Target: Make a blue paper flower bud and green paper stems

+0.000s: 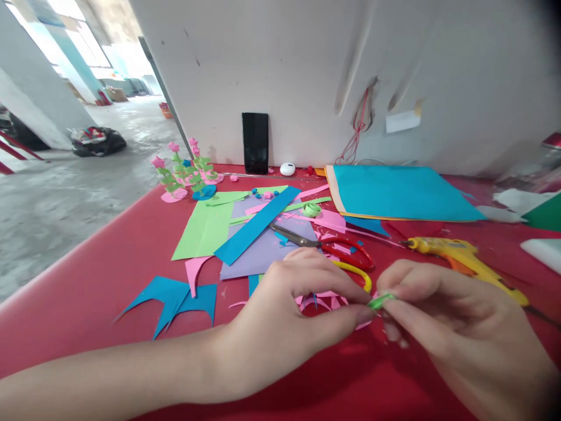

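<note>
Between the fingertips of both hands is a small green paper strip (pixel 382 301), held above the red table. My left hand (pixel 302 298) pinches its left end with thumb and forefinger. At the other end, my right hand (pixel 442 316) grips it, also between thumb and forefinger. Red-handled scissors (pixel 348 248) lie just beyond the left hand, and a yellow handle (pixel 357 273) shows partly behind its knuckles. A yellow glue gun (pixel 471 257) rests past the right hand. Pink paper scraps (pixel 326 301) are partly hidden by the left hand.
Small paper flowers (pixel 188 172) stand at the back left. Green paper (pixel 208 228), a blue strip (pixel 258 225) and blue offcuts (pixel 175 298) lie left of centre. A blue paper stack (pixel 407 192) is at the back right. A phone (pixel 255 143) leans against the wall.
</note>
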{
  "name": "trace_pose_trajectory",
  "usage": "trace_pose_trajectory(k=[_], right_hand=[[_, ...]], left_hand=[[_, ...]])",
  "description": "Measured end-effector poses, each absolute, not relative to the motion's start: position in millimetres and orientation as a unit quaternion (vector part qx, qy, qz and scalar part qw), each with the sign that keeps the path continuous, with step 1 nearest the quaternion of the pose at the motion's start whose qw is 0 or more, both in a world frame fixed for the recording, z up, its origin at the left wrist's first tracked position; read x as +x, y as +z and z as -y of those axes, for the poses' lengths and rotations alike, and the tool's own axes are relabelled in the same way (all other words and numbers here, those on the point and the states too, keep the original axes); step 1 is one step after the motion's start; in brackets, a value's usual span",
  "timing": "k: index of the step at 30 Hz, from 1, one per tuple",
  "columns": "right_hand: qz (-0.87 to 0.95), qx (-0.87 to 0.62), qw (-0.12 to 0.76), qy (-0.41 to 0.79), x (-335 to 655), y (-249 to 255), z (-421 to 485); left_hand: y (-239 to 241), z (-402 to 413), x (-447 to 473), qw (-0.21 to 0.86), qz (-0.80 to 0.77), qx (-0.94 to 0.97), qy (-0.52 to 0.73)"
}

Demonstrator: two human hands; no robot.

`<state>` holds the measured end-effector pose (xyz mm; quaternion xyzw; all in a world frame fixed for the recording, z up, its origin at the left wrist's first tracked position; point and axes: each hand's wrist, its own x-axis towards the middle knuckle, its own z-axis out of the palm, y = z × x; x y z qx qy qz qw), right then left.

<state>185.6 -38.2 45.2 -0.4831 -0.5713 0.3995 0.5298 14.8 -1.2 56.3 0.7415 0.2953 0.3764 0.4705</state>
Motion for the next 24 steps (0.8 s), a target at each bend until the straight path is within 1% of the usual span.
trace_pose_trajectory(k=[5,10,19,24], right_hand=[[0.557,-0.493,0.507,0.435,183,48,38],[0.483,-0.561,0.498,0.452,179,56,40],[0.557,-0.558,0.422,0.447,191,54,36],[0.551,-0.568,0.450,0.415,189,55,37]], left_hand=[[55,2,12,0.487,-0.305,0.735,0.360],[52,0,11,0.482,-0.307,0.736,0.362],[53,-1,13,0.440,-0.295,0.757,0.383],[55,-2,15,0.401,-0.295,0.756,0.425]])
